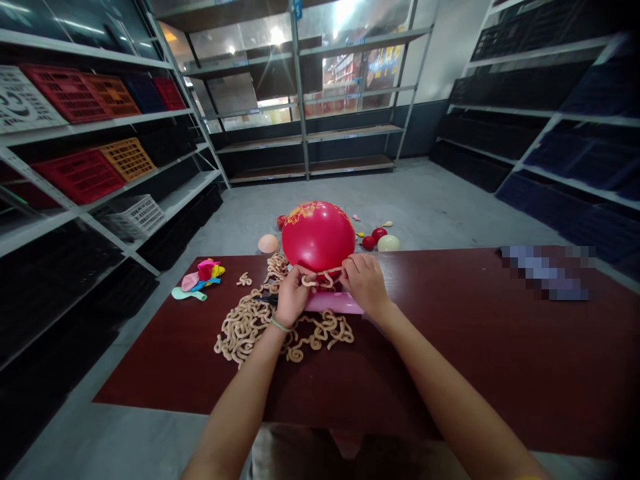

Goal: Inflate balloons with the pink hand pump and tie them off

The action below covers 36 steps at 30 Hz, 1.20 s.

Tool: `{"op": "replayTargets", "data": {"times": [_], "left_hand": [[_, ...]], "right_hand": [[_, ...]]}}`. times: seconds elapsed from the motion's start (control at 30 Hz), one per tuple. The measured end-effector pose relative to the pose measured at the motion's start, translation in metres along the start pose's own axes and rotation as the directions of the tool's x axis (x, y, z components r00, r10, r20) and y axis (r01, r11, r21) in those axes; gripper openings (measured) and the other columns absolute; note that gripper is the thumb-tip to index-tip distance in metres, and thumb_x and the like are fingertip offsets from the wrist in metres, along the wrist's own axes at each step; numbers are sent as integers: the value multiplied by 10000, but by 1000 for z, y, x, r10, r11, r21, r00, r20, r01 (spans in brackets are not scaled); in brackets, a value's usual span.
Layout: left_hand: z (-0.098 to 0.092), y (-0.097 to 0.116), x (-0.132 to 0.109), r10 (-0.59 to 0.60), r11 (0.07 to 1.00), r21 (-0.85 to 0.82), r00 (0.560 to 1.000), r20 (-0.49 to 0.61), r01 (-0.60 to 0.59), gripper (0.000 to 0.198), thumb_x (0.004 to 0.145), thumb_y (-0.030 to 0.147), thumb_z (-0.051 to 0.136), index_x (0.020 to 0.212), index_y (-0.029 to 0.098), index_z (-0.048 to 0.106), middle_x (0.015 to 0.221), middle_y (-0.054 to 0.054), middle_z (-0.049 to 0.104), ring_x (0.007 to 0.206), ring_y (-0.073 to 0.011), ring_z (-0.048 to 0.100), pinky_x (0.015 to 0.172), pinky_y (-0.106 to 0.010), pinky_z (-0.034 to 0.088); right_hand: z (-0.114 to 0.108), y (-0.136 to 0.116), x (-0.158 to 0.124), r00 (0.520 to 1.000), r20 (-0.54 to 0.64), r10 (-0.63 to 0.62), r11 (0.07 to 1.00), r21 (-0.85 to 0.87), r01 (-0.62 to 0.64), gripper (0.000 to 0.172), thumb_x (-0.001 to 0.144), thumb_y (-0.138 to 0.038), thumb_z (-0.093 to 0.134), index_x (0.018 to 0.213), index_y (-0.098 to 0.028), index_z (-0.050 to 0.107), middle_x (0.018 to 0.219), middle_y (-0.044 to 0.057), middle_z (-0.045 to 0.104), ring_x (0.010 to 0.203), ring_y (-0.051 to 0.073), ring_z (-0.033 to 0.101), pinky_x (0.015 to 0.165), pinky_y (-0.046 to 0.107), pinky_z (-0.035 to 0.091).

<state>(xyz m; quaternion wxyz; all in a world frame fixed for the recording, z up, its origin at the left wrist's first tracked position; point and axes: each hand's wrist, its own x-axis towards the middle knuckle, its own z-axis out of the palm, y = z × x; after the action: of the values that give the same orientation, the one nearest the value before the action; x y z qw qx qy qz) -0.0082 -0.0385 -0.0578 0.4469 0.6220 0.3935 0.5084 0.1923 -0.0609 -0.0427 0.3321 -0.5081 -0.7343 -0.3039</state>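
Note:
A big inflated red balloon with gold print stands at the table's far edge, just beyond my hands. Between my hands runs a thin beige elastic cord, curled at its left end. My left hand pinches the cord near that curl, and my right hand grips it farther right with closed fingers. Below them lies a pink tube-like thing, partly covered by both hands. A tangled heap of beige curly cord spreads around my left wrist. Part of a black object shows beside that wrist.
Uninflated coloured balloons lie at the left of the brown table. A blurred patch covers something at the right. Small balloons rest on the floor beyond. Shelves with plastic crates line the left; more shelves stand behind.

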Motion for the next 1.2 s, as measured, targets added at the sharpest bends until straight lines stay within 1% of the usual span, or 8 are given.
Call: {"op": "replayTargets", "data": {"times": [0.2,0.37,0.47,0.53,0.63,0.73,0.93,1.2], "left_hand": [[5,6,2,148,989,2,986,-71,-148,199,880,376,640,858,186,586,742,-6,650,661,-143,613,661,-261,479],[10,18,13,265,964,58,957,-114,-260,187,874,355,650,839,177,605,782,-13,636,725,-140,593,709,-254,470],[19,23,32,239,971,18,967,-83,-238,188,867,355,656,853,174,609,806,-20,644,747,-142,602,750,-270,489],[27,24,51,203,978,-51,979,3,-203,209,841,348,679,945,172,636,920,-53,677,844,-165,639,828,-309,509],[40,24,77,97,989,-125,983,154,-78,537,756,294,758,1260,207,595,1275,-130,620,1116,-228,625,968,-383,494],[44,20,89,-9,992,-121,984,177,31,725,748,264,764,1419,248,491,1449,-154,504,1248,-260,570,1028,-428,471],[21,14,75,-45,997,-54,996,72,49,373,837,329,679,1173,168,665,1206,-146,682,1100,-250,662,955,-433,533],[-25,20,34,-122,991,-61,991,-57,118,367,857,433,646,1100,160,679,951,-83,738,845,-190,712,765,-331,584]], "right_hand": [[-9,-7,4,998,-34,-43,990,132,48,147,919,-164,486,942,-167,631,964,103,619,924,224,541,851,356,468],[-18,0,8,983,-54,178,913,380,-144,292,969,-240,456,1230,-193,577,1176,128,550,1125,232,528,985,407,474],[-15,16,18,970,-19,243,875,437,-210,369,979,-232,410,1321,-213,547,1245,141,512,1195,243,500,1034,452,450],[-9,28,27,971,37,236,864,449,-227,410,978,-210,380,1359,-215,532,1289,148,505,1241,248,483,1064,471,430],[1,44,38,966,136,219,844,470,-258,488,958,-166,351,1431,-187,469,1427,160,463,1350,255,418,1125,489,375],[8,52,35,948,192,253,809,496,-316,526,939,-143,344,1454,-173,446,1496,142,439,1400,239,382,1165,472,334],[10,39,11,928,234,290,751,546,-372,453,931,-175,406,1360,-197,551,1420,130,539,1332,231,473,1136,473,376],[-1,-13,17,958,238,160,747,606,-275,324,948,-214,455,1219,-210,633,1216,95,653,1171,226,569,1041,432,455]]}}
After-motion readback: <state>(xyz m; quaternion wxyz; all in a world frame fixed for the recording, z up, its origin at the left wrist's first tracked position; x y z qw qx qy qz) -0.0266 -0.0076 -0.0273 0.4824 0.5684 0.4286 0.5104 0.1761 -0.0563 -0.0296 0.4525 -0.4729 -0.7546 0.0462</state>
